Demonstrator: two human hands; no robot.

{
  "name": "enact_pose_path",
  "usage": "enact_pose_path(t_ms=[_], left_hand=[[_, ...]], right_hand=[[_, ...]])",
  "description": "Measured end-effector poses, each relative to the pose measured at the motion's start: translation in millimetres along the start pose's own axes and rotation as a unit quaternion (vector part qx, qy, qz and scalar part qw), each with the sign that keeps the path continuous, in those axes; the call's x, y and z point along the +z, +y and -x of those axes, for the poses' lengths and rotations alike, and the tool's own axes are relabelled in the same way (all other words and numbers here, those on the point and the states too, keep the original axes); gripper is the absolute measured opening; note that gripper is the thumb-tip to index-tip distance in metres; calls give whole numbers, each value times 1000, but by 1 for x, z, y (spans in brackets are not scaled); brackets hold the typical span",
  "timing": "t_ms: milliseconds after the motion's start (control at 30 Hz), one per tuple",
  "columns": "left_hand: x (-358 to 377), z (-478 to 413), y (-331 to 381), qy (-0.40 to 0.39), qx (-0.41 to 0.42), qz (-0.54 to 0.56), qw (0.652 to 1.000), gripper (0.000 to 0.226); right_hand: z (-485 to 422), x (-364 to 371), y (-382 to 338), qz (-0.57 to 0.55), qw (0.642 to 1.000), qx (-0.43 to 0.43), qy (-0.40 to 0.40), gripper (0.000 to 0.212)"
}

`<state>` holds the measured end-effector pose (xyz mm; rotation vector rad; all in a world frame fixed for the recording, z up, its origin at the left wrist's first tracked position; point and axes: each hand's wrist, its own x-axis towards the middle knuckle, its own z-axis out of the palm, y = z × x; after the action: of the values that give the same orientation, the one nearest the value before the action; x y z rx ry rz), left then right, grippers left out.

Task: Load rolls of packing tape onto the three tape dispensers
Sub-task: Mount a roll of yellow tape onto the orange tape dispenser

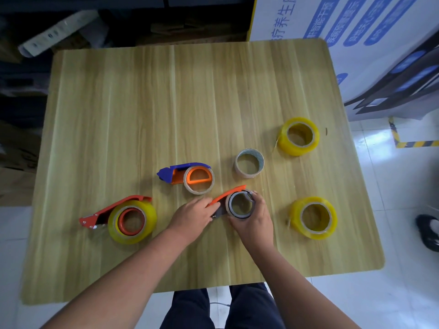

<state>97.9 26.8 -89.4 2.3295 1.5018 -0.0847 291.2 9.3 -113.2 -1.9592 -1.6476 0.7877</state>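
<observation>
two dispensers loaded; third dispenser seemingly holding roll

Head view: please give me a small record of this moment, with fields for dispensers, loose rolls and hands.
dispensers loaded: red dispenser with yellow roll; blue dispenser with pale roll
dispenser in work: third dispenser, orange, a roll on it, between both hands
loose rolls: far yellow roll, near yellow roll, pale roll
left hand: on the dispenser's front end
right hand: wrapped around its roll
surface: wooden table
</observation>
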Motion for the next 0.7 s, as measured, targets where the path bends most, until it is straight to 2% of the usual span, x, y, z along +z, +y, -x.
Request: enact_pose_path(t_ms=[267,367,533,700], left_hand=[[1,7,8,-11,-86,-22,996,72],[0,7,12,-36,-110,-5,993,62],[-10,2,18,-86,-129,31,987,26],[-9,-7,24,-119,-143,14,982,24]], right_hand=[[5,-2,13,34,999,-27,-8,81],[7,-5,16,35,999,-34,-7,80],[4,-8,15,46,998,-47,-14,75],[5,-9,14,52,997,-52,-17,75]])
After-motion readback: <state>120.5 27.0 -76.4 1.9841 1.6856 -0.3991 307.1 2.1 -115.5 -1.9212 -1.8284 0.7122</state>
